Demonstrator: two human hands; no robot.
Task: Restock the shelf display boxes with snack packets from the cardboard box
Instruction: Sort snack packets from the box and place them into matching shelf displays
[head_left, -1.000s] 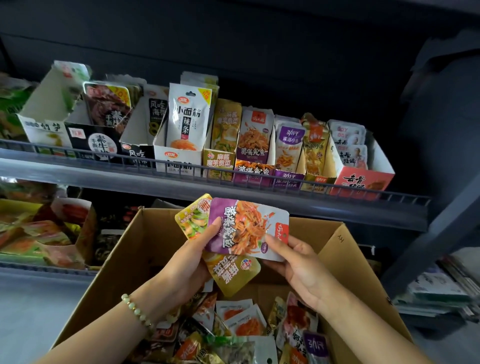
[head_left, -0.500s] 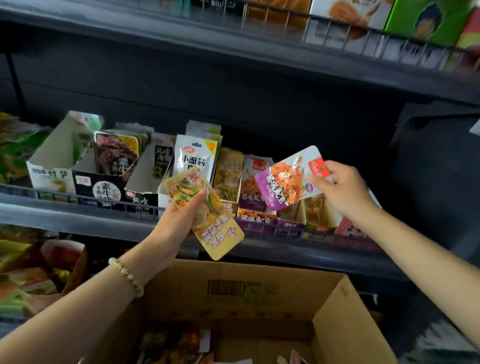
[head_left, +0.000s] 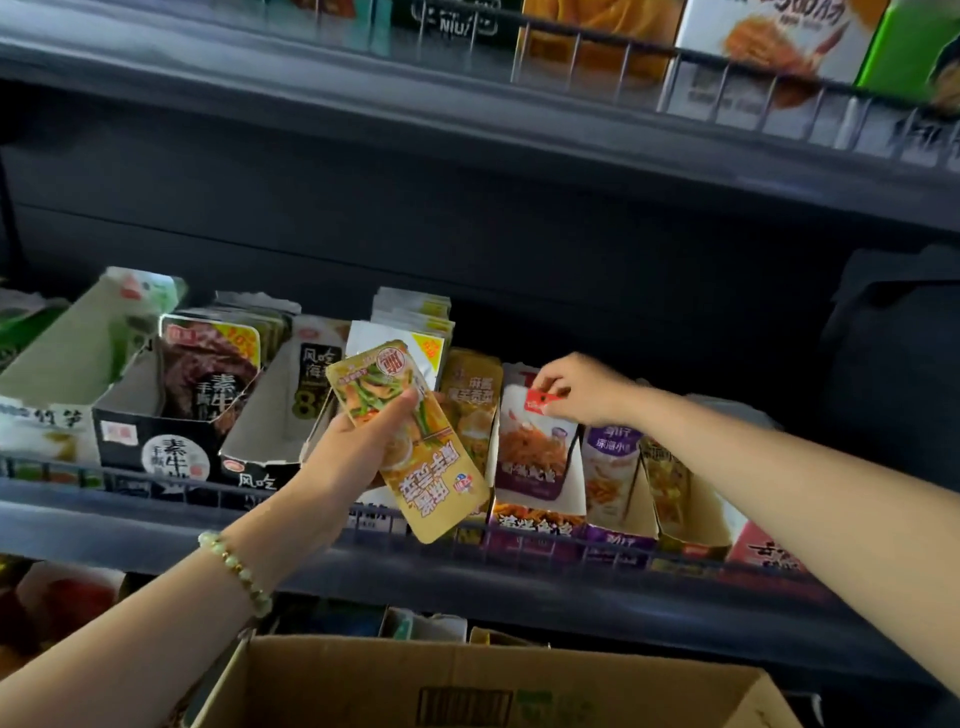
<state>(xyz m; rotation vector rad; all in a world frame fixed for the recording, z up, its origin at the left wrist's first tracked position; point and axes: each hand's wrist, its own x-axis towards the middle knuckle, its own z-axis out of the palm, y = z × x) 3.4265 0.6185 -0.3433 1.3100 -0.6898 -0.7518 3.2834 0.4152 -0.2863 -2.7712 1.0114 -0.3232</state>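
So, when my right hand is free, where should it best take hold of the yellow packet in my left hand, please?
Probably its lower end, from the right. The left hand grips the yellow packet around its upper half, so the printed lower end juts free, tilted down and rightward, nearer the right hand, which pinches the red corner of the purple-and-white packet.

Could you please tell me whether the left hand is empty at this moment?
No, the left hand holds a yellow snack packet, thumb across its front.
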